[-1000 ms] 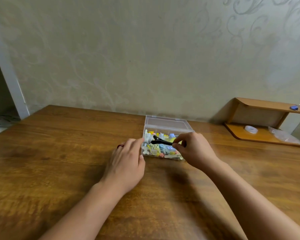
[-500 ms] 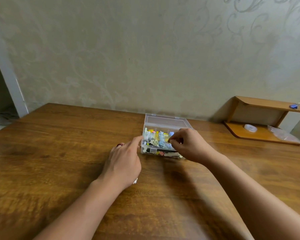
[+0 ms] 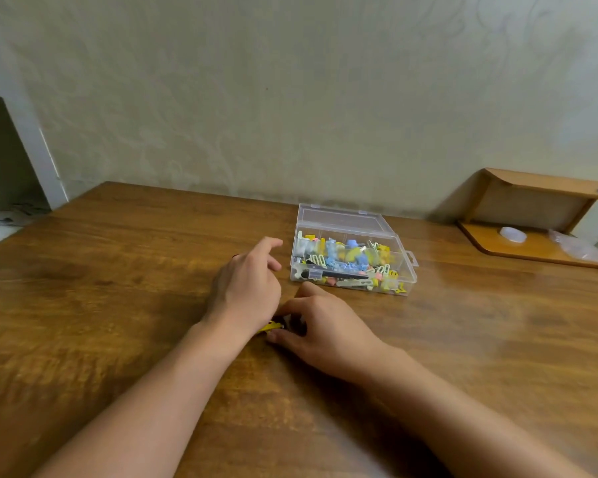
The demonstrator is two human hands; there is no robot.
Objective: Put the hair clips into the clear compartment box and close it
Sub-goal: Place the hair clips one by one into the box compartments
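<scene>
On a wooden counter [image 3: 118, 305], the right hand [image 3: 328, 326] curls over a yellow hair clip [image 3: 271, 326]; the left hand [image 3: 247, 284] hovers loosely open, empty, near the open clear box [image 3: 408, 270] of clips.

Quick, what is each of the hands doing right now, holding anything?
Left hand: open, fingers loosely curled, holding nothing visible.
Right hand: fingers curled down around a yellow hair clip on the table; whether it actually grips it cannot be told.

Beside the clear plastic compartment box [image 3: 354, 250] holding yellow, blue, pink, white and black hair clips [image 3: 346, 258] lies a yellow clip [image 3: 271, 326] on the brown wood-grain table [image 3: 118, 270].
</scene>
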